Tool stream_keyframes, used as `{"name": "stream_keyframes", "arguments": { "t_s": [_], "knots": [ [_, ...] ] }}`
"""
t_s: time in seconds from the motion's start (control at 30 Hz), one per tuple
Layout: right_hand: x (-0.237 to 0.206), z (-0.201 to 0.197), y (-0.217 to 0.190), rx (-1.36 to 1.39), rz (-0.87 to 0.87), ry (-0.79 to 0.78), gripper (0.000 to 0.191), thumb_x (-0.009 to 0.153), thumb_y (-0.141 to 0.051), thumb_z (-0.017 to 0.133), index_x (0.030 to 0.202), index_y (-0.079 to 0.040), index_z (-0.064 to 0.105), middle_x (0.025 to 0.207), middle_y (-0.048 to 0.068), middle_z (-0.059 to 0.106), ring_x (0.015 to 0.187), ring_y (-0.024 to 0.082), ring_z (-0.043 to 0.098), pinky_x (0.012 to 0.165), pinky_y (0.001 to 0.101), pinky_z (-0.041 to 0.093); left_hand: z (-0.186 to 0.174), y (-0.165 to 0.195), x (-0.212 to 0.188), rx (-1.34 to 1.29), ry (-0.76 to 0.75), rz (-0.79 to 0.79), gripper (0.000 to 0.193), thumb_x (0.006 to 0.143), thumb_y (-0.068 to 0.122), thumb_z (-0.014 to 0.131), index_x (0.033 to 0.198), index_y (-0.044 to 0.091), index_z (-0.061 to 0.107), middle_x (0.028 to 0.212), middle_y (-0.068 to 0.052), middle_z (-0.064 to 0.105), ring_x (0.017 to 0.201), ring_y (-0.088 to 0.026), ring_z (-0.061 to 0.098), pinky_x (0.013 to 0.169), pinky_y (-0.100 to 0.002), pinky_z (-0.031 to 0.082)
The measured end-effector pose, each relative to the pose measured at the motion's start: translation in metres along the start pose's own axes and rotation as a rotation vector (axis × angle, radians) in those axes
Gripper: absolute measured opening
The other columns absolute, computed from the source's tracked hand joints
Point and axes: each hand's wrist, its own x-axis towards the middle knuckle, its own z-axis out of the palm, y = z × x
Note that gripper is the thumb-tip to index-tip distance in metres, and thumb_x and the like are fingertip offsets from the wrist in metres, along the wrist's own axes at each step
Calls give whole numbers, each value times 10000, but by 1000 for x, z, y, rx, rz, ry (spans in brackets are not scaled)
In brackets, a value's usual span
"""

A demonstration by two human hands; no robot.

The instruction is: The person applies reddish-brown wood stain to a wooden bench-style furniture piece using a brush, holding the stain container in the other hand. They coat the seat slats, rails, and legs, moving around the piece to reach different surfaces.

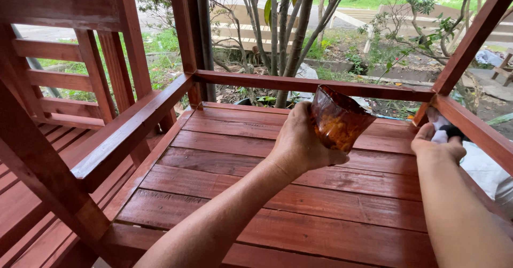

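Head view: left hand (pixel 302 142) raised above red-brown slatted wooden deck (pixel 299 193), grip clenched round stained translucent cup (pixel 337 119), cup tilted, coated amber-brown inside. Right hand (pixel 438 142) at right rail (pixel 475 129), grip closed on black-handled tool (pixel 454 132) with white cloth (pixel 439 128) beneath fingers; tool tip hidden. Deck boards glossy, wet-looking. Back rail (pixel 315 85) runs across just behind cup. Slatted wooden frame (pixel 69 76) at left. Tree trunks (pixel 291 33) and grass beyond rail
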Motion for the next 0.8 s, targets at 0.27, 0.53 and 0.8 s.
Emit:
{"name": "stream_keyframes", "arguments": {
  "t_s": [0.27,0.53,0.8],
  "knots": [
    [-3,-8,25,-461,-358,31,187,854,-171,754,1037,-131,745,1069,53,764,962,276,739,770,409,661,8,4,2,16,5,22,1108,399,391,970,1298,-19,467,1247,-173,602,1179,-290,612,1004,-370,523],
    [-25,9,34,-1012,-1702,-738,222,839,-9,810,996,-110,690,1032,88,758,976,273,757,862,385,617,13,10,11,-11,9,54,1105,419,411,953,1304,-34,463,1262,-178,614,1191,-286,626,1006,-357,530],
    [-12,75,7,-2026,-1827,-851,67,970,-248,742,1015,-217,781,1018,129,711,909,385,699,793,500,564,30,21,22,-84,-6,52,1120,405,400,960,1313,-22,460,1255,-164,611,1177,-277,628,1012,-353,520]
  ]
}}
